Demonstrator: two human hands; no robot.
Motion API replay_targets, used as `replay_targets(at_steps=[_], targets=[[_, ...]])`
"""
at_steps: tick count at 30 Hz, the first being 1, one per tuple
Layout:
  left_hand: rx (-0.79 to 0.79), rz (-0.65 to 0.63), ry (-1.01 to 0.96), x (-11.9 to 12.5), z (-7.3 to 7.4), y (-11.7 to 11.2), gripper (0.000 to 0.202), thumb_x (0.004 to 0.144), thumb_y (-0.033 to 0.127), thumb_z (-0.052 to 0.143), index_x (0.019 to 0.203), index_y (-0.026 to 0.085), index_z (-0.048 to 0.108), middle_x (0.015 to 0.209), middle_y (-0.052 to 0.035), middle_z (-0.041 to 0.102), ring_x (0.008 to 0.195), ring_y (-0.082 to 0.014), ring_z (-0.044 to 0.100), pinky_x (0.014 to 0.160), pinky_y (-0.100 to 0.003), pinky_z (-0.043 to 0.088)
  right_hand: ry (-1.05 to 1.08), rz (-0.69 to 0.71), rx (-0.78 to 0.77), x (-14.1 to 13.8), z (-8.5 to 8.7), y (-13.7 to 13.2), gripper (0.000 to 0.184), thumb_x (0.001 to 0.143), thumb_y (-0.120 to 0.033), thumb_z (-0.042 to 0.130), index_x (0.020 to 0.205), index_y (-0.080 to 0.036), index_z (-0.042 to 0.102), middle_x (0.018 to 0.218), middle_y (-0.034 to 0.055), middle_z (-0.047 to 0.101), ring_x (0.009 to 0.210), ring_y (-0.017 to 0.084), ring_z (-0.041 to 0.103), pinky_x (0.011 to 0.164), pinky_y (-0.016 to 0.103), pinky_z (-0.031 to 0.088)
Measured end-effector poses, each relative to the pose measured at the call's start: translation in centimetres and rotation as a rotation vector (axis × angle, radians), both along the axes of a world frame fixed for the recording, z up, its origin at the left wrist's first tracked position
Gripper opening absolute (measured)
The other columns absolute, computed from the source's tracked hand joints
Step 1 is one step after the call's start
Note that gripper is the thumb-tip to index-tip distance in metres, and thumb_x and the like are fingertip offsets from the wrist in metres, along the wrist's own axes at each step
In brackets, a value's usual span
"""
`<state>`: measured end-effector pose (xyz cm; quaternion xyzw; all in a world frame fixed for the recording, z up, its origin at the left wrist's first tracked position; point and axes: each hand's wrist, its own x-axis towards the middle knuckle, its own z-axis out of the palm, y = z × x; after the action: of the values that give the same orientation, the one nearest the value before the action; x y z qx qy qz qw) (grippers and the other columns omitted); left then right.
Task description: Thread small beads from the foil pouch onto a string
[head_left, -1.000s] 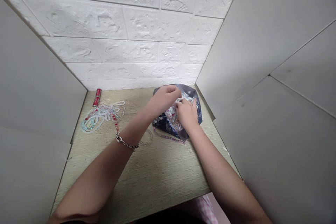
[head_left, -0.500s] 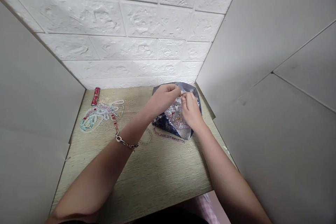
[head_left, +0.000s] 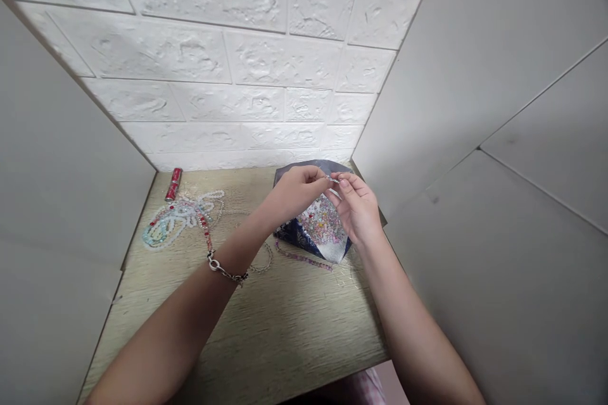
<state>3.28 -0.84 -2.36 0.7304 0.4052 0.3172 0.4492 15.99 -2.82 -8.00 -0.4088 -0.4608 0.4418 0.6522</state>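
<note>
Above an opened bag (head_left: 297,237), dark blue outside and silvery inside, my two hands meet. My left hand (head_left: 301,186) is closed in a pinch at one end of a short strand of small, clear-looking beads (head_left: 333,180). At its other end, my right hand (head_left: 356,199) pinches the strand between thumb and forefinger, palm partly turned up. Many loose multicoloured beads (head_left: 323,221) lie in the bag just below my fingers. A pink and purple bead strand (head_left: 304,258) rests on the table along the bag's front edge.
White and pale blue bead strands (head_left: 175,221) lie heaped at the left, with a red bead strand (head_left: 205,228) beside them. Behind stands a small red cylinder (head_left: 174,184). A white brick-patterned wall (head_left: 256,101) and grey side panels enclose the wooden table (head_left: 285,329).
My right hand has turned its palm upward and its fingers have loosened from a fist into a pinch. The bead strand now shows between my hands. The view has tilted slightly up.
</note>
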Motion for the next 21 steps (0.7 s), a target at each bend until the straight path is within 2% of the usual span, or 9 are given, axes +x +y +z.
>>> replay_targets(at_steps=[3, 7, 13, 16, 21], targets=[[0.016, -0.007, 0.013, -0.01, -0.09, 0.07, 0.02, 0.071, 0.03, 0.045, 0.06, 0.014, 0.051, 0.055, 0.0027, 0.04, 0.05, -0.0048, 0.032, 0.046, -0.018, 0.024, 0.013, 0.001, -0.013, 0.03, -0.02, 0.02, 0.012, 0.076, -0.029, 0.047, 0.083, -0.02, 0.047, 0.099, 0.0084, 0.057, 0.093, 0.017, 0.056, 0.077, 0.037, 0.049], [0.031, -0.024, 0.018, -0.02, -0.34, 0.27, 0.022, 0.071, 0.031, 0.046, 0.059, 0.014, 0.051, 0.056, 0.0025, 0.04, 0.052, -0.0047, 0.032, 0.047, -0.018, 0.023, 0.157, 0.013, -0.026, -0.08, 0.09, -0.04, 0.01, 0.072, -0.025, 0.053, 0.08, -0.019, 0.051, 0.089, 0.0068, 0.061, 0.087, 0.017, 0.059, 0.079, 0.038, 0.049], [0.077, -0.02, 0.073, -0.12, -0.3, 0.38, 0.023, 0.072, 0.031, 0.044, 0.065, 0.014, 0.058, 0.057, 0.0021, 0.043, 0.052, -0.005, 0.033, 0.048, -0.019, 0.024, 0.324, 0.05, -0.067, -0.29, 0.43, -0.25, 0.011, 0.064, -0.022, 0.064, 0.072, -0.019, 0.059, 0.075, -0.0004, 0.063, 0.074, 0.01, 0.06, 0.075, 0.024, 0.051], [0.119, 0.007, 0.121, -0.13, -0.15, 0.22, 0.021, 0.071, 0.028, 0.044, 0.063, 0.014, 0.057, 0.055, 0.0026, 0.042, 0.051, -0.005, 0.033, 0.048, -0.02, 0.025, 0.313, 0.026, -0.038, -0.35, 0.4, -0.23, 0.011, 0.063, -0.022, 0.066, 0.072, -0.019, 0.061, 0.075, -0.0016, 0.063, 0.072, 0.008, 0.06, 0.069, 0.018, 0.05], [0.198, 0.054, 0.229, 0.0, -0.07, -0.12, 0.02, 0.07, 0.028, 0.042, 0.063, 0.015, 0.056, 0.052, 0.0026, 0.043, 0.051, -0.006, 0.035, 0.049, -0.021, 0.025, 0.21, -0.012, 0.013, -0.29, -0.04, -0.03, 0.009, 0.066, -0.023, 0.064, 0.074, -0.02, 0.062, 0.077, -0.0019, 0.063, 0.073, 0.008, 0.06, 0.07, 0.019, 0.05]])
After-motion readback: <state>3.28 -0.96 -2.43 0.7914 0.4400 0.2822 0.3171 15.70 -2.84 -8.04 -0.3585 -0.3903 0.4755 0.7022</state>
